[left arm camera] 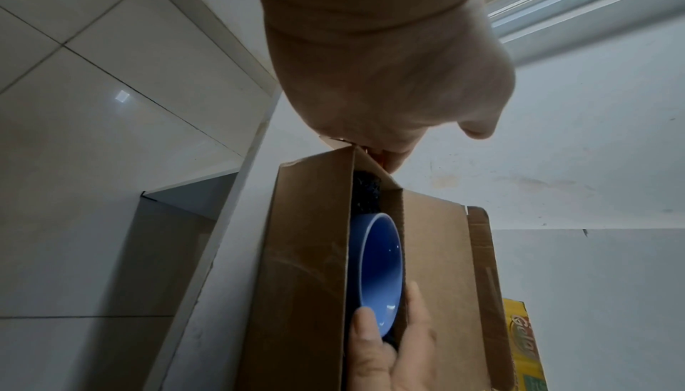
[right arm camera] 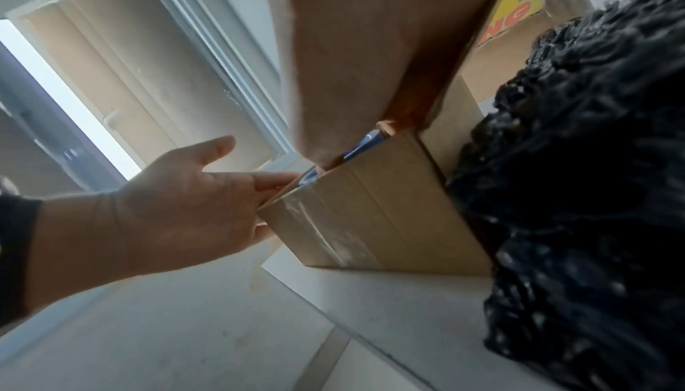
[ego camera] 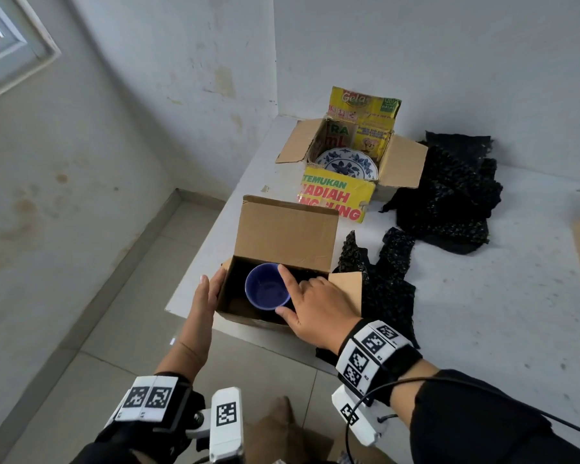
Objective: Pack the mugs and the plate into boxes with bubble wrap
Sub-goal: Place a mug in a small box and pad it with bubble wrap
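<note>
The mug sits upright in the plain box, right hand pinching its rim; left hand lies flat against the box side. The plate lies bare in the yellow box. Next likely calls for letting go, then reaching the bubble wrap

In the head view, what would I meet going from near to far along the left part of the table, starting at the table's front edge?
Plain brown box holding the blue mug, steadied by the left hand and right hand → yellow printed box holding the blue-patterned plate → white wall.
</note>
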Available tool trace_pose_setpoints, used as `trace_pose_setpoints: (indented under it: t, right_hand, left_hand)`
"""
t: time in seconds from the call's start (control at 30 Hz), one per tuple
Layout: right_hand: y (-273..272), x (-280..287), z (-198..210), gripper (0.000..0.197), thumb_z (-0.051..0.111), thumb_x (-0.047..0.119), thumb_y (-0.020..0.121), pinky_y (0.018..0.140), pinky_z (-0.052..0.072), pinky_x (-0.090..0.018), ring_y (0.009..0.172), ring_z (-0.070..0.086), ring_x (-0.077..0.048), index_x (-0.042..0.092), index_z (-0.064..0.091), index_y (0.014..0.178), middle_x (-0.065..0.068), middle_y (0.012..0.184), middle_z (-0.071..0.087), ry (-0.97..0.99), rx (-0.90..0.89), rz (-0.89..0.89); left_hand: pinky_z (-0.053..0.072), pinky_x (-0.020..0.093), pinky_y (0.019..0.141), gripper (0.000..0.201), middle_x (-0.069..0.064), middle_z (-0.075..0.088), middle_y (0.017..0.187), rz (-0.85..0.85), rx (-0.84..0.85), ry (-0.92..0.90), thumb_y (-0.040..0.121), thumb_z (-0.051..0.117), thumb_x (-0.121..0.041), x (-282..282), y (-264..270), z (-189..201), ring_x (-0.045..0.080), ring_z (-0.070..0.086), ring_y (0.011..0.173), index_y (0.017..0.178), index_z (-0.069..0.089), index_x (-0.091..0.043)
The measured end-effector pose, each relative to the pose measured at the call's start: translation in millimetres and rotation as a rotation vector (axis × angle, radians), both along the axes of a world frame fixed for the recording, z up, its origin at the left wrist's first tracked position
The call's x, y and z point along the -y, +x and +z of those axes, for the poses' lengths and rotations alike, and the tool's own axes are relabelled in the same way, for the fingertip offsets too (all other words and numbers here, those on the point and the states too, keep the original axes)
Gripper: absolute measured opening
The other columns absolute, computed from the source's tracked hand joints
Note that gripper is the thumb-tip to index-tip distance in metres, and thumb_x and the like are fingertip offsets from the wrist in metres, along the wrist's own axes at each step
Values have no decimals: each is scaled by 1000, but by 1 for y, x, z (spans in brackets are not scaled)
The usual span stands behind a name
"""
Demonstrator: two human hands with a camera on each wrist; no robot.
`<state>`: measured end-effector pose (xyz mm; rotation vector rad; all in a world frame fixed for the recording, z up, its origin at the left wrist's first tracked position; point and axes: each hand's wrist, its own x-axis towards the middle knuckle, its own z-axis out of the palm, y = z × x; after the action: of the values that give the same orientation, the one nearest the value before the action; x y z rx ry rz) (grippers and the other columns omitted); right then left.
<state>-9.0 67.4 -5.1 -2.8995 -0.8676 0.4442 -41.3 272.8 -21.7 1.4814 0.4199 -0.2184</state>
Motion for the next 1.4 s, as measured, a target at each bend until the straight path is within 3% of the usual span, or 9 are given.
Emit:
trace_pose_setpoints:
  t: [0.23, 0.33, 0.5, 0.63, 0.77, 0.9, 1.1, 1.23, 1.4]
  right_hand:
    - [0, 9, 23, 58, 36, 41, 98, 79, 43, -36, 102, 55, -27, 17, 17, 147, -10, 126, 51, 248, -3, -58]
    - [-3, 33, 38, 42, 47, 31, 94, 65, 46, -31, 89, 62, -25, 14, 42, 132, -8, 117, 58, 468, 124, -139]
    - [1, 98, 39, 31, 53, 12, 87, 61, 42, -26, 89, 61, -21, 14, 55, 117, -3, 105, 61, 572, 270, -373]
    - [4, 142, 22, 44, 51, 12, 86, 76, 41, -27, 113, 51, -18, 23, 46, 129, 3, 128, 52, 413, 124, -424]
    - [-5, 160, -8, 62, 52, 21, 86, 113, 27, -40, 140, 25, -21, 20, 31, 144, 1, 152, 30, 315, -91, -211]
    - [-21, 166, -30, 63, 45, 32, 93, 111, 26, -49, 142, 17, -21, 24, 15, 149, -2, 156, 18, 70, -108, -113]
    - [-28, 186, -44, 51, 49, 40, 87, 102, 25, -48, 123, 41, -26, 34, 37, 136, -3, 132, 47, 84, 57, -188]
    - [-32, 202, -51, 48, 64, 46, 74, 91, 35, -49, 96, 57, -27, 32, 58, 119, -2, 104, 59, 159, 118, -224]
    - [-26, 211, -44, 55, 59, 51, 78, 102, 24, -48, 102, 58, -23, 20, 47, 122, 1, 109, 62, 285, 90, -285]
  left_hand:
    - [0, 41, 120, 48, -2, 36, 149, 172, 9, 160, 95, 23, -57, 17, 2, 17, 13, 20, 143, 132, 42, -32]
    - [-7, 47, 118, 56, -2, 38, 149, 122, 102, 463, 91, 25, -52, 31, 4, 27, 13, 13, 145, 135, 46, -25]
    - [4, 48, 119, 56, -18, 29, 148, -39, 299, 516, 86, 41, -49, 91, -4, 63, -2, 2, 139, 138, 41, -32]
    - [22, 33, 114, 49, -30, 30, 142, -269, 478, 533, 91, 57, -32, 151, -9, 79, -5, 12, 141, 136, 38, -39]
    - [15, 8, 109, 54, -15, 38, 141, -482, 620, 658, 87, 60, -17, 210, -16, 62, -8, 20, 136, 138, 42, -24]
    - [13, 21, 117, 56, -5, 32, 149, -572, 545, 740, 89, 54, -11, 245, -25, 29, 2, 8, 141, 141, 38, -22]
    - [0, 38, 119, 61, 9, 17, 157, -512, 369, 1018, 86, 50, -11, 261, -27, -6, 25, -4, 147, 144, 33, -20]
    - [15, 42, 115, 65, 14, 12, 156, -387, 171, 1169, 86, 55, -22, 270, -24, -5, 31, 8, 145, 145, 27, -25]
    - [31, 37, 103, 61, -2, 48, 134, -365, 115, 1232, 81, 58, -23, 273, -10, -2, 21, 36, 127, 137, 33, -29]
